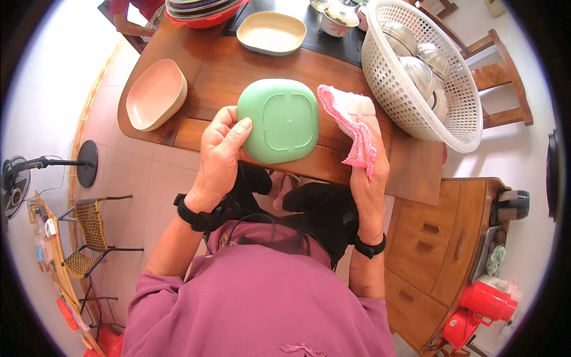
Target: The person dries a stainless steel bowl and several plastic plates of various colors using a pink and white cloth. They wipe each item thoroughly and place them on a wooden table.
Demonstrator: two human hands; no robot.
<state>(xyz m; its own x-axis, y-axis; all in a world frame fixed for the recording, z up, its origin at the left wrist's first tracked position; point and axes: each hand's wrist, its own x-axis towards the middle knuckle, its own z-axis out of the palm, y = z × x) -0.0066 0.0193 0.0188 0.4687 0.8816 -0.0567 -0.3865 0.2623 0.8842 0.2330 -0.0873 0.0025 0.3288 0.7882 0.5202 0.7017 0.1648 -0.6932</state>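
Note:
My left hand (225, 145) grips the left edge of a green plastic dish (290, 120), thumb on its underside, which faces the camera. To the right, apart from the dish, my right hand (372, 154) holds a folded white cloth with a pink edge (350, 118). Stacked pink and pale dishes (155, 96) rest at the left of the wooden table (205, 98). Beyond the green dish stands a cream oval dish (271, 32), with a bluish one seemingly under it.
A white plastic basket (383, 76) with metal bowls (417, 76) stands at the right. A lidded bowl (337, 22) and a stack of plates in a red basin (205, 20) are at the back. Another person's arm (131, 27) shows at upper left. A wooden cabinet (428, 245) stands at right.

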